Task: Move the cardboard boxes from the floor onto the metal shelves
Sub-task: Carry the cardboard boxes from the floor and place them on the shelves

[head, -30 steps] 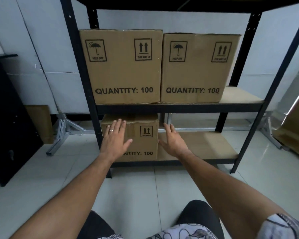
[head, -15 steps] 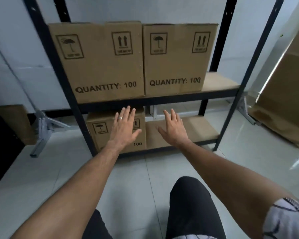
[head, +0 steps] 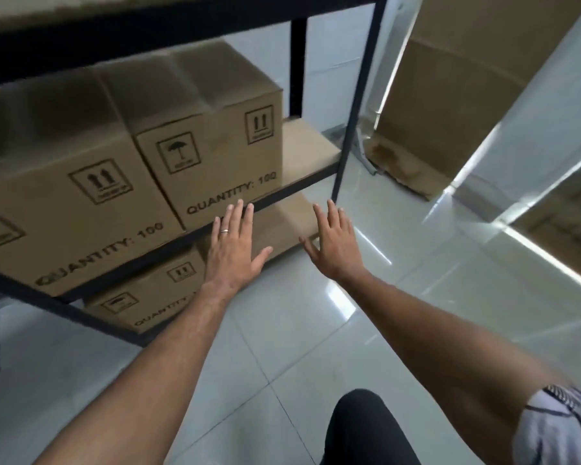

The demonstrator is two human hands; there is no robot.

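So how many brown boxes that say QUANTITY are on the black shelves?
3. Two brown cardboard boxes share the middle shelf, the left box and the right box. A third box sits on the bottom shelf. More may be hidden out of view.

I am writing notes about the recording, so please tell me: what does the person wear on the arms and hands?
Both forearms are bare. The left hand wears a plain silver-coloured ring on one finger. The right hand shows no ring or glove. At the right upper arm, a short sleeve of pale fabric with a dark pattern is visible. No watch or bracelet shows.
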